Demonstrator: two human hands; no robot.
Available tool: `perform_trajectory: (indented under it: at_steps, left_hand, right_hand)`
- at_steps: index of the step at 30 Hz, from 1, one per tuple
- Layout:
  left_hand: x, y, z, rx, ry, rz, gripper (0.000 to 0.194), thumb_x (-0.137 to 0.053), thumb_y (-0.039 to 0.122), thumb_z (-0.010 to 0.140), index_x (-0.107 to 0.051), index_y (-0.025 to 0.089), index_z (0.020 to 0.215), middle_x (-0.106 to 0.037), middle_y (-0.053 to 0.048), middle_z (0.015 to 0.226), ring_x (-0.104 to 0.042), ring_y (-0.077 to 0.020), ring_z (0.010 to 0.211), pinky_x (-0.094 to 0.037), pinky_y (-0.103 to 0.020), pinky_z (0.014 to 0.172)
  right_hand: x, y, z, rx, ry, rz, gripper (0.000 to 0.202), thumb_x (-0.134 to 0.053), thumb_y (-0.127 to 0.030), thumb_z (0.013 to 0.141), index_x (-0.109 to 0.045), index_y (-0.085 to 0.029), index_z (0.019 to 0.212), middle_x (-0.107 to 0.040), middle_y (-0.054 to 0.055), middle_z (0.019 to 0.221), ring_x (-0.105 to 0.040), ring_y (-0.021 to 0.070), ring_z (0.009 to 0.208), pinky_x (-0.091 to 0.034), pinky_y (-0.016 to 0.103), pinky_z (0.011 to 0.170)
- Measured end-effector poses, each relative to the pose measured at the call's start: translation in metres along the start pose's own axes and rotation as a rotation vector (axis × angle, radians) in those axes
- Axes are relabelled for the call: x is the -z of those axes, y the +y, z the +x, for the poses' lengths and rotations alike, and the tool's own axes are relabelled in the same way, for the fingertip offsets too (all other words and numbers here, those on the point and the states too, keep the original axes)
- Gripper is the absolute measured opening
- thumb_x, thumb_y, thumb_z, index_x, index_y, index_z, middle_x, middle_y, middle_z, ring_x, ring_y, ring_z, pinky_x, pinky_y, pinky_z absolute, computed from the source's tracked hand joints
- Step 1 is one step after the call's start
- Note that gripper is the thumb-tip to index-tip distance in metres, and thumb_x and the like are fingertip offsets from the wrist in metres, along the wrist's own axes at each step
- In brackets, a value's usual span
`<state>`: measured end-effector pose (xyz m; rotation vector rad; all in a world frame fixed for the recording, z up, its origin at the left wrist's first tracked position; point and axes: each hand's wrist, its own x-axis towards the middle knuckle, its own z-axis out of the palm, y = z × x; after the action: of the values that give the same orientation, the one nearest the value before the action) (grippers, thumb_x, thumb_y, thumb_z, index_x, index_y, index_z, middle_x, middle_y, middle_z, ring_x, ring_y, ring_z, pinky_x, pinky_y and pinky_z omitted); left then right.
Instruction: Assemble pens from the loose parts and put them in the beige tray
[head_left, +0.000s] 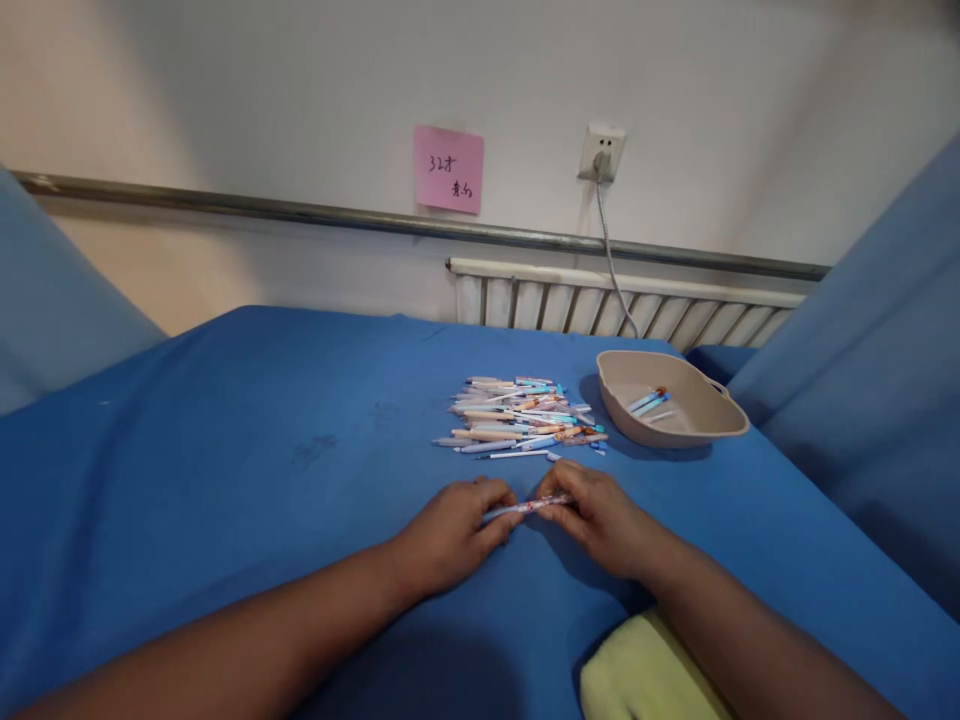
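White plastic with small reddish marks shows on the slim pen (pixel 531 506), held just above or against the blue cloth (pixel 225 480); whether it touches the cloth is hard to tell. Both its ends disappear behind fingers, so neither tip nor cap can be made out. At its paler bluish end the left hand (pixel 457 530) pinches it between thumb and fingers, the forearm slanting in from the lower left, its upper part cut off by the frame. The right hand (pixel 600 515) grips the other end, knuckles up, wrist bent inward, forearm running out at the lower right. Just beyond the hands lies a loose pile of pens (pixel 517 415), overlapping so closely that many are partly hidden. To its right sits a beige basin (pixel 697 380) with a few pen-like pieces (pixel 650 402) inside, its near wall covering part of the floor. Under the right forearm, a yellow-green plush item (pixel 649 670) is cropped by the lower edge. Farther back, the cloth hides the lower part of a white radiator (pixel 570 290), and the handwriting on a pink note (pixel 448 168) is only partly legible.
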<state>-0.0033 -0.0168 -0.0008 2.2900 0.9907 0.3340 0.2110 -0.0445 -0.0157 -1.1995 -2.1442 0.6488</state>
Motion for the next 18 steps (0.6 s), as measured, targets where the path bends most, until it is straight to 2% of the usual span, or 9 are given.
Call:
perform_trajectory:
  at_steps: [6, 9, 13, 18]
  left_hand:
    - [-0.001, 0.001, 0.0, 0.032, -0.028, -0.086, 0.02, -0.045, 0.031, 0.088, -0.06, 0.018, 0.091, -0.064, 0.0, 0.073, -0.057, -0.0158, 0.074, -0.04, -0.023, 0.065]
    - [-0.002, 0.001, 0.0, 0.031, -0.025, -0.108, 0.018, -0.045, 0.03, 0.088, -0.059, 0.018, 0.091, -0.063, 0.001, 0.072, -0.057, -0.015, 0.072, -0.039, -0.022, 0.065]
    - [-0.003, 0.001, 0.0, 0.042, -0.024, -0.09, 0.018, -0.046, 0.031, 0.087, -0.06, 0.018, 0.087, -0.063, 0.001, 0.071, -0.056, -0.0152, 0.073, -0.039, -0.022, 0.064]
    - [-0.003, 0.001, 0.0, 0.057, 0.015, -0.044, 0.025, -0.046, 0.037, 0.088, -0.06, 0.018, 0.084, -0.062, 0.0, 0.071, -0.056, -0.0154, 0.071, -0.038, -0.023, 0.063]
  right_hand:
    - [0.004, -0.001, 0.001, -0.006, -0.084, -0.047, 0.022, -0.047, -0.034, 0.093, -0.062, -0.02, 0.087, -0.066, 0.002, 0.082, -0.06, 0.0146, 0.077, -0.041, 0.024, 0.068]
    - [0.003, -0.004, 0.001, -0.04, -0.109, -0.071, 0.026, -0.043, -0.035, 0.094, -0.062, -0.02, 0.083, -0.066, 0.001, 0.075, -0.059, 0.0131, 0.07, -0.039, 0.023, 0.063]
    - [0.001, -0.008, 0.003, -0.082, -0.128, -0.089, 0.027, -0.044, -0.035, 0.094, -0.061, -0.019, 0.08, -0.063, 0.0, 0.068, -0.056, 0.0122, 0.063, -0.037, 0.022, 0.059]
    - [0.001, -0.011, 0.003, -0.124, -0.095, -0.056, 0.019, -0.048, -0.03, 0.091, -0.061, -0.019, 0.084, -0.066, 0.001, 0.075, -0.058, 0.0125, 0.067, -0.037, 0.022, 0.06]
